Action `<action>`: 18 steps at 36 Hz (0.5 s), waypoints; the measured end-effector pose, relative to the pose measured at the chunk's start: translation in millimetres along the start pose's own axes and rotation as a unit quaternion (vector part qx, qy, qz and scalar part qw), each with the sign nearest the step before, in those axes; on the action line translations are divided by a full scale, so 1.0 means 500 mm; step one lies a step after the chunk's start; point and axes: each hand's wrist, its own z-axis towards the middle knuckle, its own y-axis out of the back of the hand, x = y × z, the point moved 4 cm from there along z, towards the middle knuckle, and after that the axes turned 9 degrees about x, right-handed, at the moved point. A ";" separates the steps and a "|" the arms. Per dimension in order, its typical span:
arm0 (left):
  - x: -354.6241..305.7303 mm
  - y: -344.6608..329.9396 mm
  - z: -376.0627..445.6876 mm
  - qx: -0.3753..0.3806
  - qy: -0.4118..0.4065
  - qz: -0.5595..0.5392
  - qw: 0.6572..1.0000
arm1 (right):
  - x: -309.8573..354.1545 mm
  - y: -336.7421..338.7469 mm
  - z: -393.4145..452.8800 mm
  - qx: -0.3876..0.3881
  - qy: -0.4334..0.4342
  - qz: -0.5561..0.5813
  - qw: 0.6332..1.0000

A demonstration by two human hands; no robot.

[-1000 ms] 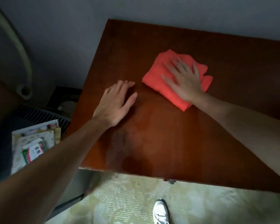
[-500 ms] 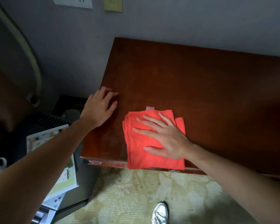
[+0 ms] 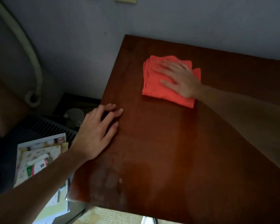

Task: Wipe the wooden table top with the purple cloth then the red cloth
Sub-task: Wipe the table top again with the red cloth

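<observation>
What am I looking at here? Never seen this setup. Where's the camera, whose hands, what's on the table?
There is no robot here: a person is wiping a table with bare hands. The single picture comes from a wide-angle camera worn on the person's head, looking forward and down, so both arms reach in from the bottom of the frame.

The surface is a dark wooden table top set against a grey wall. On it lies a folded red cloth. The right hand lies flat on that cloth with straight fingers, pressing rather than gripping it. The left hand rests flat at the table's left edge and holds nothing.

No purple cloth is in view. Left of the table, lower down, are some printed papers or packets and a pale pipe on the wall.
</observation>
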 end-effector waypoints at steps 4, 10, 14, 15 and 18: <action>-0.001 0.003 0.003 0.003 0.001 -0.009 1.000 | -0.067 0.033 0.091 0.002 -0.025 0.007 1.000; -0.001 0.001 0.004 0.009 0.009 -0.020 1.000 | -0.122 0.058 0.171 -0.001 -0.037 0.008 0.999; -0.003 0.003 0.005 0.006 0.011 -0.028 1.000 | -0.125 0.064 0.186 -0.011 -0.056 0.020 0.998; -0.002 0.003 0.005 0.004 0.012 -0.030 0.999 | -0.124 0.063 0.188 -0.015 -0.066 0.026 0.997; -0.001 0.001 0.004 -0.006 0.013 -0.035 0.999 | -0.113 0.057 0.196 -0.031 -0.125 0.042 0.991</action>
